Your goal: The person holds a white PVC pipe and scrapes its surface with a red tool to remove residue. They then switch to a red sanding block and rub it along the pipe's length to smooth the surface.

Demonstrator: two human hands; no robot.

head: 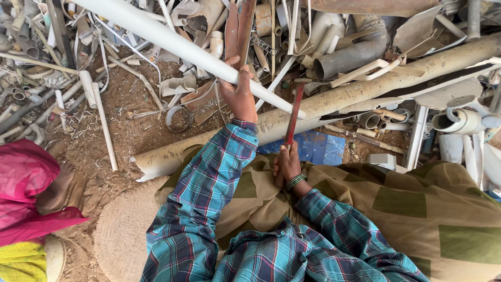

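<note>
My left hand (238, 94) is stretched forward and closed around a long white plastic pipe (156, 34) that slants from the upper left down to the middle. A brown, rusty-looking strip (239, 26) rises just above that hand. My right hand (286, 166), with dark bangles at the wrist, rests on my lap and grips a red-shafted tool (295, 112) that points up toward the white pipe. The tool's head is hidden among the pipes. A wide, dirty cream pipe (365, 89) lies across the ground in front of me, under both.
Heaps of scrap pipes, bends and plastic strips (334, 42) cover the ground ahead and on both sides. A blue sheet (321, 147) lies by my knee. A round woven basket (120, 230) sits at my left. Another person in pink cloth (26, 188) sits at the far left.
</note>
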